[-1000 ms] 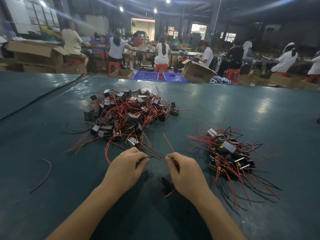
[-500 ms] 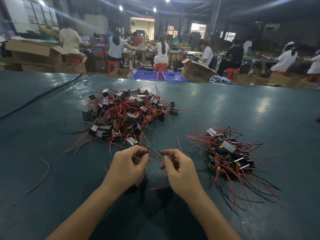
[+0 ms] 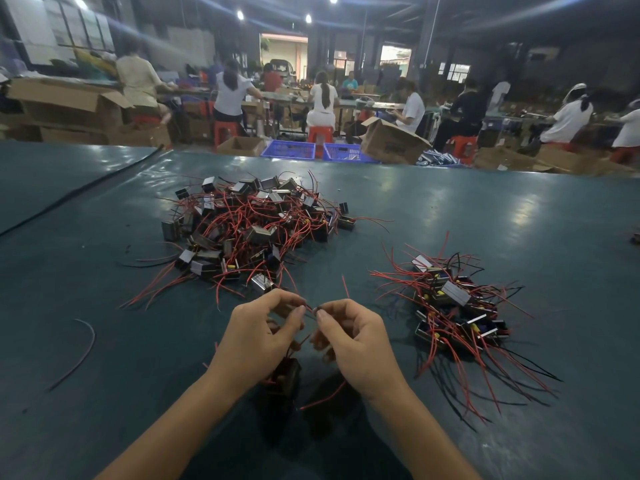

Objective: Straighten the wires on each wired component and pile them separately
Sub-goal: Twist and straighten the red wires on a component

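Note:
A big tangled pile of small boxy components with red wires (image 3: 256, 226) lies on the dark green table (image 3: 433, 209) ahead and left. A smaller pile with spread red and black wires (image 3: 457, 313) lies to the right. Between them, close to me, my left hand (image 3: 258, 336) and my right hand (image 3: 356, 341) are raised together, each pinching thin wires at its fingertips. A dark component (image 3: 287, 375) hangs below my left hand, and a red wire end (image 3: 323, 398) trails under my right wrist.
A loose dark wire (image 3: 78, 355) curves on the table at the left, and a black cable (image 3: 79, 192) runs along the far left. Beyond the table's far edge are cardboard boxes (image 3: 391, 142), blue crates (image 3: 289, 148) and several seated people.
Both hands have risen off the table and drawn closer to me. The component now hangs under my left hand, with the fingertips of both hands meeting on its wires.

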Action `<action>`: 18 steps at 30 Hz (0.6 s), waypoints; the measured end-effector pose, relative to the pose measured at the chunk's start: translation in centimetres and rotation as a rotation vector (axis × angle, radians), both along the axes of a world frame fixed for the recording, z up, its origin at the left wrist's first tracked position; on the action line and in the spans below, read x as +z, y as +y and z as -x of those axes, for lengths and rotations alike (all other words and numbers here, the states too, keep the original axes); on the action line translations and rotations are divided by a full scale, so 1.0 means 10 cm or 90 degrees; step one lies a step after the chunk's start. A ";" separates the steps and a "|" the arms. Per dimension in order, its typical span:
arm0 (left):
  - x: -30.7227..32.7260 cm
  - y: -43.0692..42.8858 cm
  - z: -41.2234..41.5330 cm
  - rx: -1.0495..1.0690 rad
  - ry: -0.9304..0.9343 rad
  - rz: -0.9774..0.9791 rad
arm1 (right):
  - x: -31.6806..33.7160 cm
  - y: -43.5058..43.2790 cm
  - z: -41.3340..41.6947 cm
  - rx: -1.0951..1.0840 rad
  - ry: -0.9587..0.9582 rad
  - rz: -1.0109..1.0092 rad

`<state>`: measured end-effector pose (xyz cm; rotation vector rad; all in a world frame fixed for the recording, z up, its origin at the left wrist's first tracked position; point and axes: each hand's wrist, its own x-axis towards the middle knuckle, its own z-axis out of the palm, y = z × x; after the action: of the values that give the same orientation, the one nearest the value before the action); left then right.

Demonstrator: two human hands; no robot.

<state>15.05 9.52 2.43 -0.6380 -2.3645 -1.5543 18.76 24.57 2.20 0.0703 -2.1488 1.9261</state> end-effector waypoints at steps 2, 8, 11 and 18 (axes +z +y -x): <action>0.02 0.01 0.00 0.007 0.000 -0.006 | 0.02 -0.03 -0.01 0.003 0.013 -0.002; 0.05 0.03 0.00 -0.038 -0.127 -0.109 | 0.02 -0.08 -0.03 -0.022 -0.003 0.039; 0.04 0.05 0.01 -0.092 -0.189 -0.159 | 0.03 -0.07 -0.04 -0.040 -0.003 0.050; 0.01 0.05 0.02 -0.151 -0.228 -0.195 | 0.04 -0.04 -0.04 -0.088 0.051 -0.035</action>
<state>14.88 10.00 2.56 -0.6318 -2.2694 -2.2455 19.13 24.19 2.60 0.0092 -2.0968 1.7573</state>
